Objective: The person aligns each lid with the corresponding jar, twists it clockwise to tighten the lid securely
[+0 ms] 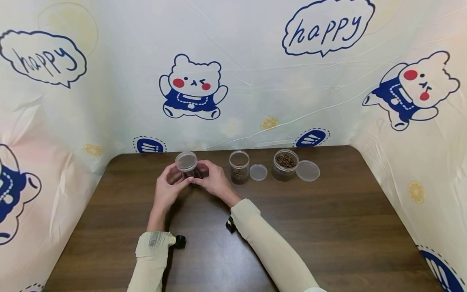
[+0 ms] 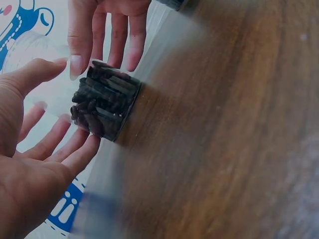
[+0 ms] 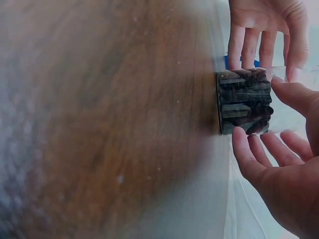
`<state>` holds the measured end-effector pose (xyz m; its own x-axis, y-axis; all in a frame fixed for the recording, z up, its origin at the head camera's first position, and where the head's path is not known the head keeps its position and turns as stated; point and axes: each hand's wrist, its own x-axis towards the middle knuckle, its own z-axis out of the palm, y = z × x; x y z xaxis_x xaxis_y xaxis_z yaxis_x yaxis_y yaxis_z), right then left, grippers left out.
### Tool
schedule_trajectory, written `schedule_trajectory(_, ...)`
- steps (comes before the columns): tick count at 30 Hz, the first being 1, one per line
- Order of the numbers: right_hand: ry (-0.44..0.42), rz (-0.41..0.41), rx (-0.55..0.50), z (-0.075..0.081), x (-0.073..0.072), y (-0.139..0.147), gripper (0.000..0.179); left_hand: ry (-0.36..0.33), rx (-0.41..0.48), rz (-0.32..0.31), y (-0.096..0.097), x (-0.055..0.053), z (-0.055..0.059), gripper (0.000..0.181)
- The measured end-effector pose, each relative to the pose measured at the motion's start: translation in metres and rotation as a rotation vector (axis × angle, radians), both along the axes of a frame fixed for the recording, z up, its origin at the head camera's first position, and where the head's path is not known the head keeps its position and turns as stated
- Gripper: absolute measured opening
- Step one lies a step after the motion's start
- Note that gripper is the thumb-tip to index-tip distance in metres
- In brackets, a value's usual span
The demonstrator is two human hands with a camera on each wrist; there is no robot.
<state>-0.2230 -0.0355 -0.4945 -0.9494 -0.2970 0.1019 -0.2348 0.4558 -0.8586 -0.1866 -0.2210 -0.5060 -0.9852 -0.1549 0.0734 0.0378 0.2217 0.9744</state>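
Note:
A clear jar (image 1: 187, 172) with a round lid (image 1: 186, 160) on top stands upright at the table's back left. Dark, stick-like pieces (image 2: 106, 102) fill its lower part, also visible in the right wrist view. From the left side, my left hand (image 1: 168, 187) curls its thumb and fingers around the jar. On the opposite side my right hand (image 1: 216, 181) holds it too, thumb toward the front. Both thumbs nearly meet at the jar's near side. In the wrist views the jar's base is at the tabletop.
Right of the hands stands an uncapped clear jar (image 1: 239, 172) with brown beans, beside a small lid (image 1: 258, 172). Farther right, a wider uncapped jar (image 1: 284, 168) of beans sits against a larger lid (image 1: 308, 170). A printed cloth (image 1: 248, 101) rises behind the wooden table (image 1: 328, 227).

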Motion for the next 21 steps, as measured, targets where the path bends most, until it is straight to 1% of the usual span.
schedule_trajectory(10, -0.033, 0.016, 0.014, 0.0033, 0.0012, 0.0001, 0.057, -0.005, 0.000, -0.005, -0.0018, 0.0033, -0.0016, 0.067)
schedule_trajectory(21, -0.029, 0.034, 0.023, 0.0019, 0.0012, 0.0004, 0.057, -0.012, 0.010, 0.004, -0.0014, 0.0064, -0.0012, 0.067)
